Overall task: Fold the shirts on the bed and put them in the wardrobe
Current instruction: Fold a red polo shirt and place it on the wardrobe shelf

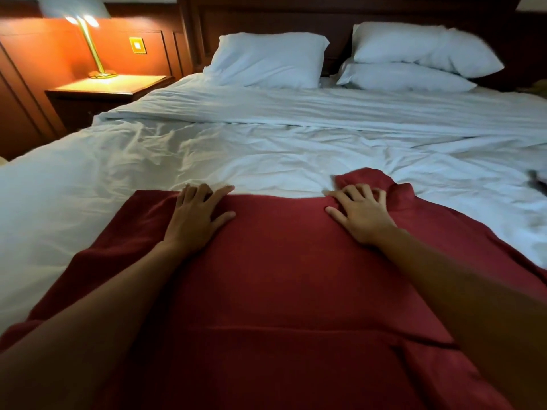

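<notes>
A left hand (197, 218) and right hand (361, 216) are pressing a red shirt (281, 279) onto the bed (266, 143) — fingers (221, 193) spread, gripping nothing.

The left hand (196, 214) and right hand (359, 216) lie on the shirt (281, 276) spread over the bed (266, 149), with pillows (266, 59) beyond both and a lamp (88, 39) on a nightstand (109, 87) beyond the left hand.

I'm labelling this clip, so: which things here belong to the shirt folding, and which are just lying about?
Part of the job: dark red fabric shirt, spread on the rumpled white bed cover; left hand and right hand, both resting on the shirt's far edge.
Lying about: three white pillows; brass bedside lamp; wooden nightstand.
</notes>
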Demonstrator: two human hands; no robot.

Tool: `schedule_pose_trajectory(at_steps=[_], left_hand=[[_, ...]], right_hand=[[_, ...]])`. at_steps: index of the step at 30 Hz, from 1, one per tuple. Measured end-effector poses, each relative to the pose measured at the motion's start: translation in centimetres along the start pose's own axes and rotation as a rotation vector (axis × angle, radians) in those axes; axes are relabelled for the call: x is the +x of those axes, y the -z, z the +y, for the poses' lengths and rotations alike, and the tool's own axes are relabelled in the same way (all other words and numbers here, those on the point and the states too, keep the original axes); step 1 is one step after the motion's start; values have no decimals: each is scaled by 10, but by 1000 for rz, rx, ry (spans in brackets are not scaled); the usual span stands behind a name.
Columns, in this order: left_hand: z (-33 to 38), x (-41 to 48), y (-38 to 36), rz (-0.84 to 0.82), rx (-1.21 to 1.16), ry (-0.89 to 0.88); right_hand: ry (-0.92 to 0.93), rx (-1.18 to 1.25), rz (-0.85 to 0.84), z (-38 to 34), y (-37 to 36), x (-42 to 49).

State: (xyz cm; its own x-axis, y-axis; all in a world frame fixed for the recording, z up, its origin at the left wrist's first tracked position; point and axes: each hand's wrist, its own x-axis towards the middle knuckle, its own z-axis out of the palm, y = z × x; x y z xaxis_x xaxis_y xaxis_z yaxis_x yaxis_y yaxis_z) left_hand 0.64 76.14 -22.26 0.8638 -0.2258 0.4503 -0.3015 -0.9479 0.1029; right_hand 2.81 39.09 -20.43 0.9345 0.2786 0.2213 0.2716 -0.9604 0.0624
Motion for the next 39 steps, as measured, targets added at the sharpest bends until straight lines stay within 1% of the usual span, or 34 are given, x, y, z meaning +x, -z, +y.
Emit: schedule_pose_trajectory(at_steps=[2, 5, 6, 9, 14, 16, 17, 19, 20, 22, 24, 26, 27, 29, 31, 33, 34, 36, 37, 38, 39], left_hand=[[4, -2, 6, 73, 25, -68], [2, -8, 26, 85, 98, -205], [1, -13, 34, 80, 124, -252], [-7, -30, 61, 44, 178, -353], [-13, -61, 97, -59, 325, -550], [-15, -75, 106, -91, 368, -559], [-16, -81, 111, -129, 384, -537], [-11, -93, 120, -250, 439, -465], [-6, -98, 127, -300, 466, -419], [3, -105, 140, -355, 523, -301], [9, -113, 150, -396, 550, -211], [10, -120, 159, -412, 590, -125], [9, -123, 163, -460, 620, -74], [8, -128, 170, -569, 629, 26], [11, -127, 175, -601, 536, 119], [22, -122, 176, -532, 405, 186], [31, -119, 174, -470, 297, 167], [64, -114, 167, -404, -101, 96], [86, -112, 163, -417, -294, 51], [111, -110, 158, -443, -426, 11], [135, -107, 150, -467, -498, -27]], right_hand=[[24, -111, 74, 12, 7, -7], [197, -324, 146, 38, 28, -15], [224, -384, 132, 45, 41, -19], [153, -463, -72, 48, 81, -37], [58, -483, -324, 36, 122, -98], [71, -467, -382, 35, 127, -125], [99, -437, -374, 37, 127, -137], [156, -317, -301, 42, 130, -158], [168, -195, -241, 45, 132, -168], [124, 117, -196, 51, 138, -187], [111, 328, -155, 56, 144, -205], [176, 447, -102, 58, 151, -219], [200, 490, -83, 58, 154, -224], [193, 551, -42, 57, 161, -230], [190, 539, -33, 58, 166, -229], [238, 481, -144, 56, 168, -227], [257, 445, -205, 54, 169, -226], [244, 419, -257, 50, 169, -223], [227, 430, -256, 50, 168, -222], [214, 445, -257, 50, 167, -221], [209, 459, -272, 50, 166, -220]])
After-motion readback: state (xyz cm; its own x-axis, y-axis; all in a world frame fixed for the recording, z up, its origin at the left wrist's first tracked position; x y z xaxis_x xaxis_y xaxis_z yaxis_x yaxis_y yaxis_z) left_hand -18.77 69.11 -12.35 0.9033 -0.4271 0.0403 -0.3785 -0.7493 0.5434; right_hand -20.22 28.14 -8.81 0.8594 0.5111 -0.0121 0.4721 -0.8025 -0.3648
